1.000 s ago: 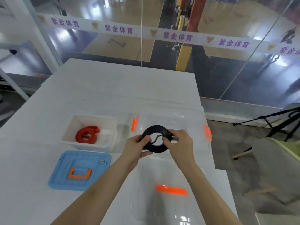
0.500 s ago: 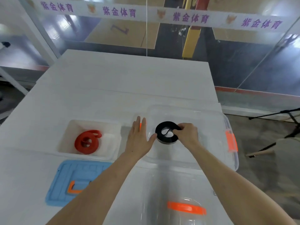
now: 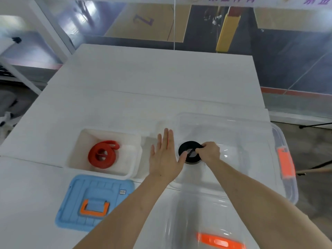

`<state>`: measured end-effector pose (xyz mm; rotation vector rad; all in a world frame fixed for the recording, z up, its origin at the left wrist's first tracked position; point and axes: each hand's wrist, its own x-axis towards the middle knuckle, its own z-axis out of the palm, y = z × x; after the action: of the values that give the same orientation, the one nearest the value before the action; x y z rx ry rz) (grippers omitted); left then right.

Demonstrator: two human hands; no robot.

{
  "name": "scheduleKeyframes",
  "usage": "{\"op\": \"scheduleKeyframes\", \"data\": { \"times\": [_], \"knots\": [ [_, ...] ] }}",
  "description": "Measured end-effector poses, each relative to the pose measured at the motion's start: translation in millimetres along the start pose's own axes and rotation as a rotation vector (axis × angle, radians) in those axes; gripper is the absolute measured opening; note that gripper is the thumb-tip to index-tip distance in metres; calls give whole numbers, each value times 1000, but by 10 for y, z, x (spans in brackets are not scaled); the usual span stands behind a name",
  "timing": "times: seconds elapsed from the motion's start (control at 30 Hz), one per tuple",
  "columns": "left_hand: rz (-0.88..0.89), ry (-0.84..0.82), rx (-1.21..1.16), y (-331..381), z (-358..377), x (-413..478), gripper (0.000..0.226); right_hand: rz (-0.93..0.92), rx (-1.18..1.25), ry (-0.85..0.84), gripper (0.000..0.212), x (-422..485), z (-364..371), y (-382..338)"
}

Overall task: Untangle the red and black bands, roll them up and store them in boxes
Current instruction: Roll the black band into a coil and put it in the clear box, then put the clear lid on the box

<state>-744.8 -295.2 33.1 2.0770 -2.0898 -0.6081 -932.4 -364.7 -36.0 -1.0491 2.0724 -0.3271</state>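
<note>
r hand (image 3: 208,152) curled, pinching rt side of rolled black band (image 3: 188,145). roll sat low inside clear box (image 3: 276,133); couldn't tell if it touched the floor. l hand (image 3: 165,159) flat, fingers straight, gripping nothing, thumb tip against roll's left edge. red band (image 3: 102,157) lay coiled in white box (image 3: 133,169), tail end a bit loose. judged: untangling + rolling done, storing nearly done. left to do: release black roll, fit blue lid (image 3: 93,200) and clear lid (image 3: 206,216), both off, lying on table (image 3: 152,78).

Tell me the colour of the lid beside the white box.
Light blue lid, orange handle; head view.
</note>
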Motion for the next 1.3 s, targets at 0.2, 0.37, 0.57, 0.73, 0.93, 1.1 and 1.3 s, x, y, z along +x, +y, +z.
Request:
{"op": "scheduleKeyframes", "data": {
  "times": [0.2, 0.37, 0.57, 0.73, 0.93, 1.1, 1.3],
  "knots": [
    [4, 8, 9, -7, 17, 10, 94, -31, 18, -8, 5, 138, 87, 57],
    [7, 6, 16, -11, 28, 13, 90, -90, 35, -11, 23, 145, 84, 21],
    [4, 16, 29, -9, 38, 5, 90, -66, 51, -7, 8, 252, 165, 43],
    [7, 21, 13, 3, 25, 12, 92, -31, 134, -90, 71, 346, 84, 110],
    [-5, -62, 24, 52, -119, -27, 94, -187, 15, -58, 50, -135, -357, -8],
    [34, -15, 25, 102, -176, -357, 88, -344, 97, 48, 32, -991, -738, 40],
    [199, 148, -7, 118, 39, -1316, 76, -747, -155, 385, 25, -2174, -964, 808]
  ]
}}
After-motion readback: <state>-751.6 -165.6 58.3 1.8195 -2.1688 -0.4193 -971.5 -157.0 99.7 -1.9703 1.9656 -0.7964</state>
